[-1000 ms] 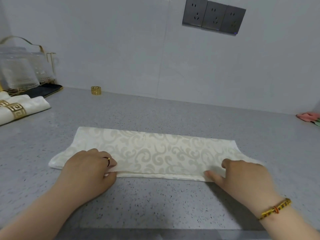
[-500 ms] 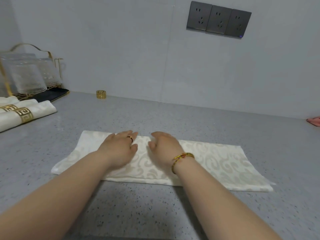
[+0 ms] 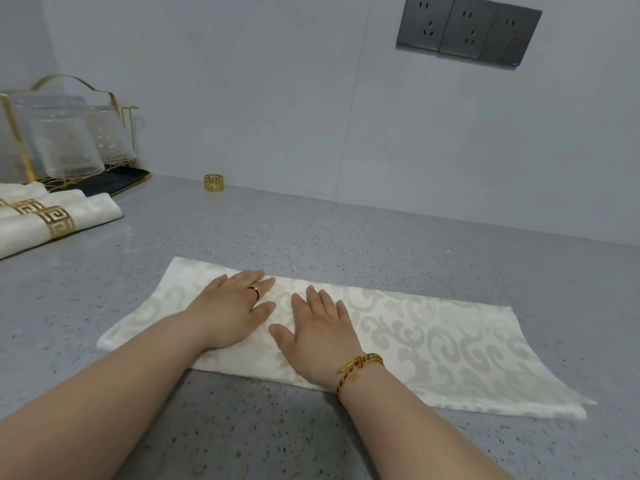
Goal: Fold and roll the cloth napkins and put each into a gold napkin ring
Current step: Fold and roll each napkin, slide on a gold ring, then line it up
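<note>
The fingers (image 3: 251, 279) of the left hand (image 3: 230, 311) lie straight and close together, flat on the cloth. Those of the right hand (image 3: 320, 337) lie the same way, slightly spread, thumb out to the side. Neither hand grips or pinches anything; we see only palms and fingers pressing down. The hands sit just beside each other, thumbs near touching, left of the middle of a cream, scroll-patterned cloth napkin (image 3: 440, 344). It is folded into a long flat band and lies across the grey speckled stone counter (image 3: 346, 233) in front of the person. We take the flat press as a way to set the fold and smooth out wrinkles, so that the band will roll tight and even. We judge the folding nearly done and the rolling not yet begun. A braided gold-and-red bracelet (image 3: 360, 367) circles the right wrist. Farther out, a small gold openwork napkin ring (image 3: 213, 182) stands alone by the wall, well apart from the band, and we suppose it is meant for this napkin. At far left, rolled cream napkins in gold rings (image 3: 90, 209) lie side by side, set aside as finished, we think, clear of the working space. Behind them a gold wire rack of clear ribbed glasses (image 3: 62, 147) stands on a black tray (image 3: 117, 181).
</note>
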